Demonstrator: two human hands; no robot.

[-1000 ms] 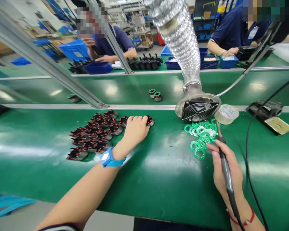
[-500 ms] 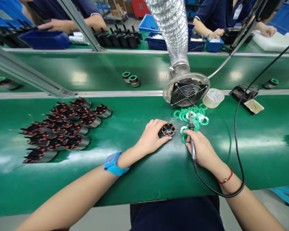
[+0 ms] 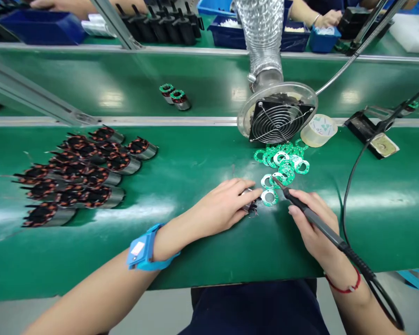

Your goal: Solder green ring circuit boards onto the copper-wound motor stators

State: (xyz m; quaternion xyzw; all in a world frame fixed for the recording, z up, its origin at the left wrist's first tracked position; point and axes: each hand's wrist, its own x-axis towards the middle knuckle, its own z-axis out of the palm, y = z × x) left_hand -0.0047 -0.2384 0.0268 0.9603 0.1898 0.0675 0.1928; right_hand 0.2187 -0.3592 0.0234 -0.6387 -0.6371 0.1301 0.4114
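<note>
My left hand (image 3: 230, 202), with a blue strap on its wrist, is closed round a small wound motor core (image 3: 249, 204) that lies tilted on the green bench. My fingers cover much of the core. My right hand (image 3: 316, 223) grips a dark soldering iron (image 3: 312, 216) whose tip points up and left, over the near side of the green rings. Just right of the core lies one green-and-white ring (image 3: 269, 197). More rings (image 3: 286, 163) are heaped beyond it, below the fan.
Several wound cores (image 3: 101, 174) stand at the left. A fan (image 3: 279, 121) on a foil duct, a tape roll (image 3: 319, 130) and an iron stand (image 3: 373, 135) are at the back. Two ring-topped cores (image 3: 179, 100) sit beyond the rail. A co-worker's hand (image 3: 328, 18) shows at the top.
The core in my left hand has tipped over, and my fingers now lie over it. My right hand has shifted right and down, with the iron slanted. One ring now lies apart, nearer me.
</note>
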